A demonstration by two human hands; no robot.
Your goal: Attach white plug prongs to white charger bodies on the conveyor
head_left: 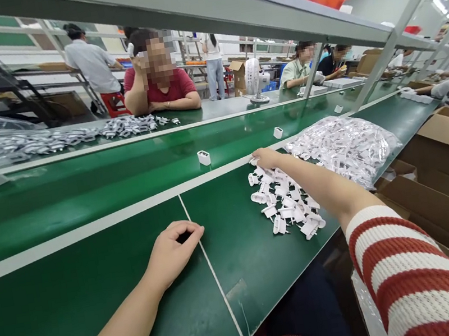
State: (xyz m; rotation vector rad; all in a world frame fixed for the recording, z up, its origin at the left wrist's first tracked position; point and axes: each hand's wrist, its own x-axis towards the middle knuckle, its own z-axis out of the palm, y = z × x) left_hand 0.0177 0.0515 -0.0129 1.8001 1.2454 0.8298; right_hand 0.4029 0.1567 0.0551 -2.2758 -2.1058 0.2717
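Observation:
My left hand (177, 250) rests on the green bench, thumb and index fingertip together in a loop, nothing visible between them. A thin white line on the bench runs just beside its fingertips. My right hand (266, 158) reaches to the far edge of a loose pile of white plug pieces with metal pins (286, 208). Its fingers are bent down around a white plug piece (253, 161), which is partly hidden. Beyond, white charger housings (204, 158) stand apart on the green conveyor belt (132, 174), one of them (278, 133) near my right hand.
A clear bag full of white pieces (344, 146) lies right of the pile. Open cardboard boxes (441, 219) stand at the right. Across the belt a person in a red shirt (163, 89) sits by more plug pieces (132, 125). A metal shelf (224, 6) spans overhead.

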